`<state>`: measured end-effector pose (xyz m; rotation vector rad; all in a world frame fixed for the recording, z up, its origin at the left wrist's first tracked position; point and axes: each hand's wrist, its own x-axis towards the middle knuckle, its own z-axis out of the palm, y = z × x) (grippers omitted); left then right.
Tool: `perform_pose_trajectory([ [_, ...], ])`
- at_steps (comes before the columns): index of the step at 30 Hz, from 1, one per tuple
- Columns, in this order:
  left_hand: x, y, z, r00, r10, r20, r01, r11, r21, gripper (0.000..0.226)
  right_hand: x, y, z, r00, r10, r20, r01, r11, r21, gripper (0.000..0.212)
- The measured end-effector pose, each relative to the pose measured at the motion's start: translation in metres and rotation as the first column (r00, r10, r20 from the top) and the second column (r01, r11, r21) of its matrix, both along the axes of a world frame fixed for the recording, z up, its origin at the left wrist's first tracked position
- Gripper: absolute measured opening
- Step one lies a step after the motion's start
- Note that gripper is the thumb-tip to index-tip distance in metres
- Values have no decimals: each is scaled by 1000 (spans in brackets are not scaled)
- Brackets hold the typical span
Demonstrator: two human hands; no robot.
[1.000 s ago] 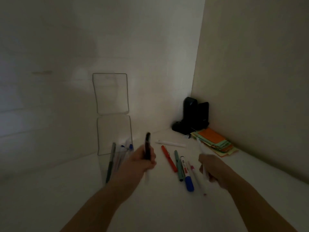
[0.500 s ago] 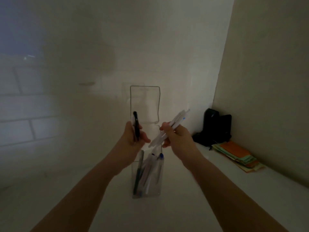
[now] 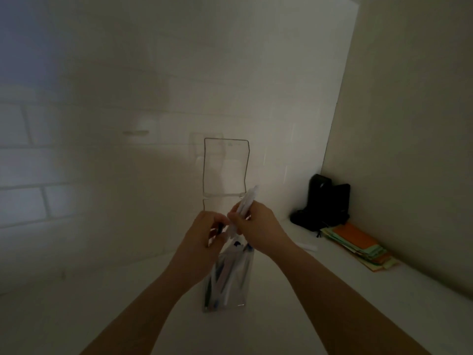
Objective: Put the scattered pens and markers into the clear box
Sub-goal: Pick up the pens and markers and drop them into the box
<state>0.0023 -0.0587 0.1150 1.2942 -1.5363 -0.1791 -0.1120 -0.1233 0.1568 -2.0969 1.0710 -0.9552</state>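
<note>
Hands met over clear box (image 3: 231, 285); left's black pen hidden.

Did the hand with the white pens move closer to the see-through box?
Yes. The right hand with the white pens has come left from the desk, away from the paper stack, to above the clear box.

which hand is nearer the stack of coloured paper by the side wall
Right. The right hand hovers over the clear box, on the paper stack's side; the left hand is beyond it.
</note>
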Motion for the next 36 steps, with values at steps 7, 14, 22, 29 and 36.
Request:
perform_pose_trajectory([
  [7, 8, 3, -11, 972, 136, 194, -131, 991, -37, 19, 6, 3, -1, 1000, -9, -12, 8, 1000, -25, 12],
  [14, 17, 7, -30, 884, 165, 438, -148, 986, -73, 27, 7, 3, -6, 981, 63, -181, -87, 988, -126, 25],
  [22, 19, 13, -27, 970, 163, 183, -136, 979, -150, 18, 12, 10, -13, 909, 42, -414, -139, 968, -208, 23],
  [29, -8, 27, -8, 981, 165, 101, -140, 964, -225, 14, -8, 11, -6, 879, 211, -428, -280, 955, -103, 27],
  [36, -85, 14, -16, 934, -194, 299, 183, 981, 66, 13, -116, -39, -11, 993, -83, 85, 74, 992, 100, 23],
])
